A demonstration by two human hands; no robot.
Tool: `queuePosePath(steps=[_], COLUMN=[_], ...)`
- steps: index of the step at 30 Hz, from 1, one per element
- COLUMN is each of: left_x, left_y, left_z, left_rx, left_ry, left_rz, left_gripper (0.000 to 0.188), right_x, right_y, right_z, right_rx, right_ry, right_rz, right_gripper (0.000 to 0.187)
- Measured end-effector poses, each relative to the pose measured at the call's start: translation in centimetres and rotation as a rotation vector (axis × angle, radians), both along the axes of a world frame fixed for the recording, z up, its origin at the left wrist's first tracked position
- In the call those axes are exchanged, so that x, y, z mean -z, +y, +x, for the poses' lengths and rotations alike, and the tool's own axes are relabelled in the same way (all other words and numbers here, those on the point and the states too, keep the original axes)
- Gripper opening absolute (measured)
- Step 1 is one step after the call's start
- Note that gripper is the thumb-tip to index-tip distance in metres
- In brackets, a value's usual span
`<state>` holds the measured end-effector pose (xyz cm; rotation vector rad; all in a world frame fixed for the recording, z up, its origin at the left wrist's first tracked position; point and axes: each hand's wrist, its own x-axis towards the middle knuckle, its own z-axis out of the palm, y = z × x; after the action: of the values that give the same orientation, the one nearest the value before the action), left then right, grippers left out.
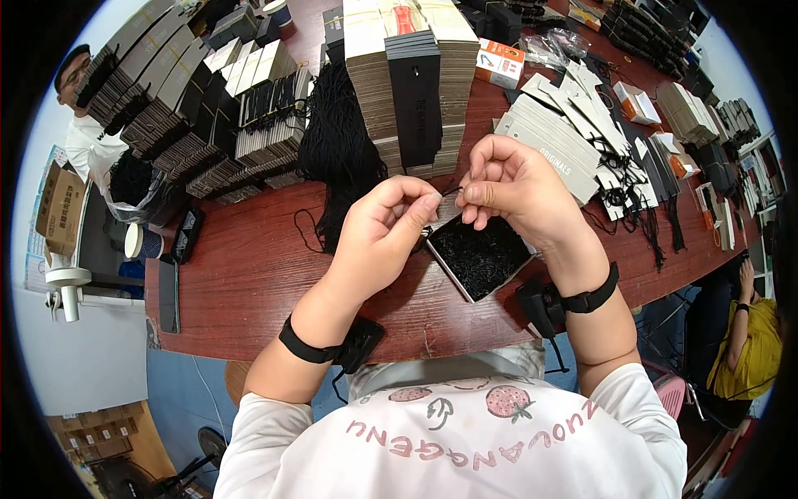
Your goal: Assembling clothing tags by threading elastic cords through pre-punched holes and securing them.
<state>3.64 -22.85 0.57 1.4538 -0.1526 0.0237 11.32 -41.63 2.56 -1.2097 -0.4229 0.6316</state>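
Left hand (pixel 386 223) – thumb and index fingertips pinched together, seemingly on thin black cord (pixel 451 191). Right hand (pixel 519 179) – thumb against fingertips, pinching same cord; other fingers loosely curled. Cord spans short gap between hands, just above far edge of open box (pixel 450 272); two-sided pinch likely keeps fine strand steady. Box, full of small black pieces (pixel 482 258), sits close to person on table (pixel 249 283), probably for easy reach. Black cord bundle (pixel 337 125) hangs beside tall card stacks (pixel 366 91), likely keeping strands aligned.
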Motion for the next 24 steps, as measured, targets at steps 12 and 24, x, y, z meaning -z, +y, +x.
queuePosePath(steps=[12, 24], left_x=[0.2, -0.4], left_y=[-0.2, 0.0], left_z=[0.1, -0.1], left_rx=[0.047, 0.155], left_ry=[0.024, 0.101], left_rz=[-0.077, -0.179], left_gripper=[0.012, 0.012], right_x=[0.5, 1.6], right_y=[0.6, 1.3], right_z=[-0.3, -0.7], right_rx=[0.036, -0.030], right_ry=[-0.166, -0.041], right_rz=[-0.088, 0.188], right_gripper=[0.011, 0.012])
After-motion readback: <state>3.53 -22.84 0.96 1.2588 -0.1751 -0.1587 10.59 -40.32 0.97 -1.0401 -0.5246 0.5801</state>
